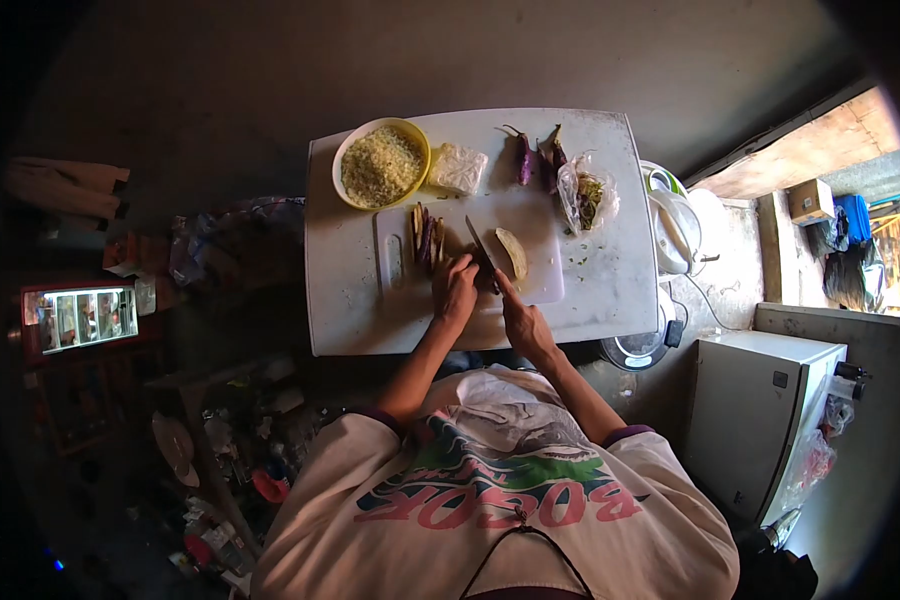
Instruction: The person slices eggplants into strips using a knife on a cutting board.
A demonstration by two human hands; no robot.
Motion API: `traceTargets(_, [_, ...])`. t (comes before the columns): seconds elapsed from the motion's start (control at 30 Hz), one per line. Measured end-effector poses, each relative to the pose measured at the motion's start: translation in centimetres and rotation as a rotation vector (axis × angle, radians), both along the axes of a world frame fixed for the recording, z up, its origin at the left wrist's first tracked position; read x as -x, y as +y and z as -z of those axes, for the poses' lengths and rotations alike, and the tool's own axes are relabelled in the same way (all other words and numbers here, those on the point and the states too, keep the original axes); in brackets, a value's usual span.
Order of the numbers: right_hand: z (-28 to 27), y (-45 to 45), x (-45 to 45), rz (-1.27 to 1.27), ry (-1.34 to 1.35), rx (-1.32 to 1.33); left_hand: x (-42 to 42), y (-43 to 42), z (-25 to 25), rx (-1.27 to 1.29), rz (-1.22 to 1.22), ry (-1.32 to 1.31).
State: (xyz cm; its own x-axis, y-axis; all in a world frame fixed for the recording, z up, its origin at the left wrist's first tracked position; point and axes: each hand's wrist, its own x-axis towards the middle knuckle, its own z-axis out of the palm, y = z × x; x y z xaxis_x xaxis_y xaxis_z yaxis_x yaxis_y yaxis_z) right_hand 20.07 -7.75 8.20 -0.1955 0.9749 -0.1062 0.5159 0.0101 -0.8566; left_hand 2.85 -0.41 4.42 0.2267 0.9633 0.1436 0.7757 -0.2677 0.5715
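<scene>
A kitchen knife is gripped in my right hand, its blade pointing away from me over the white cutting board. My left hand is closed beside the blade, its fingertips on a dark piece that looks like eggplant, mostly hidden by the hand and the knife. Right of the blade lies an eggplant half, pale cut face up. Cut eggplant strips with purple skin lie on the board's left part, beyond my left hand.
A yellow bowl of pale grains, apparently rice, stands at the table's far left. Beside it is a white wrapped block. Whole eggplants and a clear plastic bag of greenish food lie far right. A white appliance stands beyond the right edge.
</scene>
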Motion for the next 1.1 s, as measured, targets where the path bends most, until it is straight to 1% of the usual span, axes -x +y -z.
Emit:
traceTargets(0.07, [0.1, 1.4, 0.6, 0.016, -0.082, 0.133, 0.0, 0.0, 0.3, -0.055, -0.012, 0.013])
traceTargets(0.1, [0.4, 1.5, 0.8, 0.019, -0.081, 0.134, 0.0, -0.1, -0.3, -0.053, -0.009, 0.014])
traceTargets(0.17, [0.9, 1.5, 0.8, 0.045, 0.019, -0.132, -0.2, 0.0, -1.5, -0.076, 0.01, 0.086])
traceTargets(0.2, [0.7, 1.4, 0.7, 0.049, 0.017, -0.132, -0.3, 0.1, -1.5, -0.076, 0.014, 0.084])
traceTargets(0.27, [0.3, 0.4, 0.4, 0.039, 0.049, -0.019, -0.3, 0.1, -1.4, -0.047, 0.007, 0.086])
traceTargets(0.3, [0.1, -0.5, 0.1, 0.042, 0.049, -0.018, -0.3, 0.1, -1.3, -0.047, 0.01, 0.086])
traceTargets(0.37, [-0.5, -2.0, -0.5, 0.023, -0.042, 0.084, -0.1, 0.1, -0.8, -0.103, 0.02, 0.085])
traceTargets(0.47, [-1.6, -2.5, -0.6, 0.03, -0.127, 0.246, -0.2, 0.2, -0.9, -0.096, 0.02, 0.052])
traceTargets(0.5, [-0.7, -2.3, -0.3, 0.027, -0.125, 0.246, -0.2, 0.2, -0.5, -0.096, 0.017, 0.054])
traceTargets(0.53, [0.2, -1.9, 0.2, 0.046, -0.064, 0.1, -0.1, 0.2, 0.1, -0.133, 0.014, 0.05])
traceTargets(0.6, [1.7, -0.7, 0.5, 0.057, -0.002, -0.047, 0.1, 0.3, 0.4, -0.171, 0.002, 0.046])
traceTargets(0.67, [1.7, 1.1, 0.8, 0.037, -0.056, 0.077, -0.1, 0.2, -0.2, -0.148, -0.009, 0.079])
traceTargets(0.7, [1.3, 1.7, 0.9, 0.042, -0.058, 0.079, -0.1, 0.2, -0.2, -0.146, -0.005, 0.075])
traceTargets(0.77, [0.3, 2.1, 0.9, 0.012, -0.049, 0.053, 0.0, 0.4, -0.3, -0.117, 0.023, 0.143])
traceTargets(0.9, [0.3, -0.3, 0.1, -0.008, -0.03, 0.016, -0.2, 0.0, 0.0, -0.11, -0.016, 0.076])
traceTargets(0.97, [-0.9, -1.8, -0.1, 0.03, -0.041, -0.097, 0.0, 0.3, 0.6, -0.102, 0.007, 0.086])
traceTargets(1.1, [0.3, 0.0, 0.7, 0.03, -0.07, -0.038, 0.3, 0.3, 0.9, -0.138, 0.002, 0.068])
